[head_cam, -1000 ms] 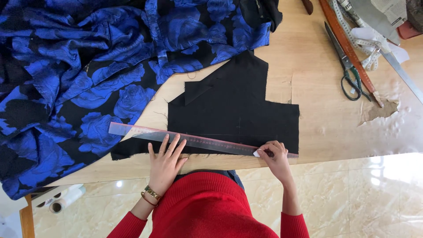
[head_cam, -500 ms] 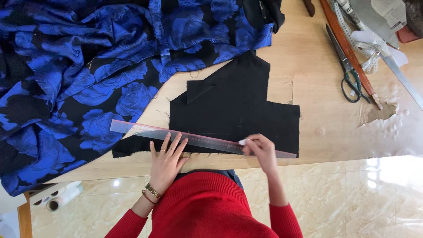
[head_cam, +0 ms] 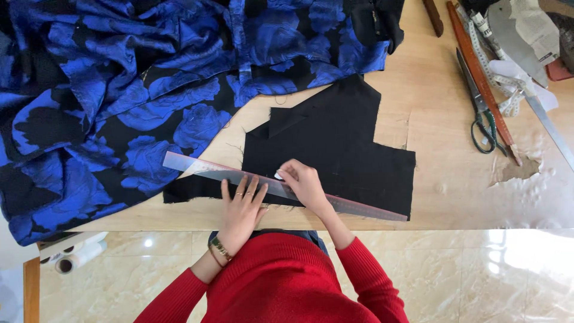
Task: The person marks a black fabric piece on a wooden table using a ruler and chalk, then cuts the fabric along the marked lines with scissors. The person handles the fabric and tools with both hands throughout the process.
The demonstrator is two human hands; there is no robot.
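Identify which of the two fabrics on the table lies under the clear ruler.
The plain black fabric piece. The clear ruler crosses its lower edge, pressed by the left hand. The blue flowered fabric lies bunched up, apart from it.

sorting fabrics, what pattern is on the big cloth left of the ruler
Blue roses on black, on the big cloth; head view.

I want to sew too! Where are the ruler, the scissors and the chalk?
ruler [head_cam: 197, 169], head view, its clear left end.
scissors [head_cam: 482, 122], head view, near the handles.
chalk [head_cam: 279, 175], head view, white tip at the right hand's fingers.
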